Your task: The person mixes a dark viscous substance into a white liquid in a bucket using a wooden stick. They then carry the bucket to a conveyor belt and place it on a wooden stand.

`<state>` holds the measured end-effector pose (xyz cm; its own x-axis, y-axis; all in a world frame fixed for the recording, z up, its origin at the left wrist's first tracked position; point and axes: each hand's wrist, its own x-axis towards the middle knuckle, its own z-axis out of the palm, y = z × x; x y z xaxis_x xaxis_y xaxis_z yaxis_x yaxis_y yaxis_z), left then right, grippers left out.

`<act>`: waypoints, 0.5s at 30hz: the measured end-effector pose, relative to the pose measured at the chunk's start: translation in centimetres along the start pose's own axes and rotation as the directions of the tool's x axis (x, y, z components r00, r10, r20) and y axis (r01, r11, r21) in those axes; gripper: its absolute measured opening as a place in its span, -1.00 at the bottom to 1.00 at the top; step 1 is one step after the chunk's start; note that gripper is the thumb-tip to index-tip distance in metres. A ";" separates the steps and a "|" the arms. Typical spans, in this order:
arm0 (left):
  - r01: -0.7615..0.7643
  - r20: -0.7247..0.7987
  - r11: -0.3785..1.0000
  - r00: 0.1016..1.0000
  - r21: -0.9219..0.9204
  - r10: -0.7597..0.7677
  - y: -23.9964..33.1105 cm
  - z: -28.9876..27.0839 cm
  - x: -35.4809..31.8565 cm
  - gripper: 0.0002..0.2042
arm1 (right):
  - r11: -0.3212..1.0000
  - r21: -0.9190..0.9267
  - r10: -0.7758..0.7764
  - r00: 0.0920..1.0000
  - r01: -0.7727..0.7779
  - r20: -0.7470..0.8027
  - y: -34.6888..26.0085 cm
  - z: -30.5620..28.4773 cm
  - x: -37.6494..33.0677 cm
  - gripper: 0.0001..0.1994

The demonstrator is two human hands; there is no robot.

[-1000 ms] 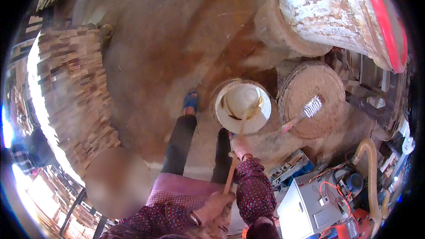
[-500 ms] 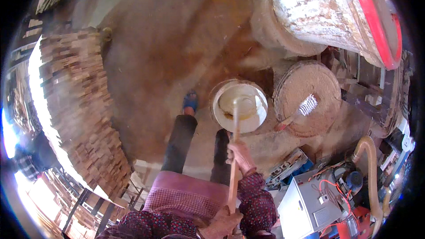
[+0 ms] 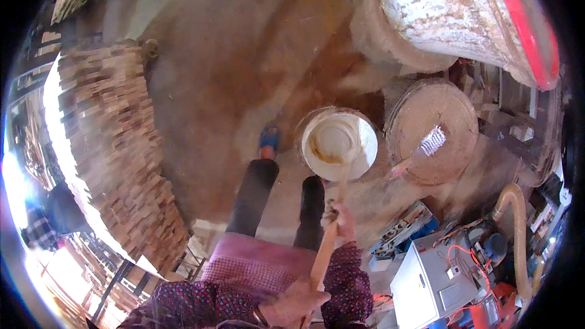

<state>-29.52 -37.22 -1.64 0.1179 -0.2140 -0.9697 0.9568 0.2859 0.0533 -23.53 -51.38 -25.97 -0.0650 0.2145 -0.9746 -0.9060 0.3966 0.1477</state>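
A long wooden stick [image 3: 323, 257] slants up from my waist to a white bucket [image 3: 366, 149] in front of my feet. My right hand [image 3: 341, 220] is wrapped round its middle. Lower down, close to my body, my left hand [image 3: 294, 302] grips the near end. The stick's far part is smeared by motion, and its tip reaches the bucket's near side. Pale, creamy liquid [image 3: 334, 138] lies in the bucket, with a yellowish-brown streak along one side.
Right of the bucket, a brush [image 3: 431, 141] lies on a round, dusty lid [image 3: 454, 109]. A big stained white tub [image 3: 439, 9] with a red rim stands beyond. Stacked wood blocks [image 3: 122, 158] fill the left. A grey machine cabinet [image 3: 426, 283] with a hose stands near right.
The stick's far end has moved from the bucket's middle toward its near right rim, and the stick leans further right. Both hands still hold it. The whole view has shifted slightly.
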 end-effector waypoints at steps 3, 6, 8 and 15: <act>-0.075 0.019 0.926 0.997 0.370 0.074 0.3 -1.3 2.0 -0.69 | 0.988 -0.100 0.122 0.992 -0.119 0.023 1.2 2.1 2.7 -0.79; 0.224 -0.004 0.960 0.974 -0.166 -0.228 5.7 0.8 0.0 -0.70 | 0.886 0.194 0.320 0.857 -0.422 0.404 -0.7 6.1 4.3 -0.74; -0.009 -0.008 0.942 1.000 -0.336 0.007 1.1 2.2 0.1 -0.73 | 0.718 0.332 0.382 0.745 -0.612 0.546 -1.3 7.5 1.8 -0.79; 0.217 0.077 0.975 0.974 -0.039 -0.213 0.8 1.0 0.8 -0.77 | 0.986 0.102 0.114 0.980 -0.132 0.161 2.0 0.5 1.3 -0.89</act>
<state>-28.42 -38.09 -2.09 -0.0688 -0.3412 -0.9375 0.9485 0.2688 -0.1674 -25.23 -49.85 -26.88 -0.0996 0.3996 -0.9113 -0.8420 0.4541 0.2911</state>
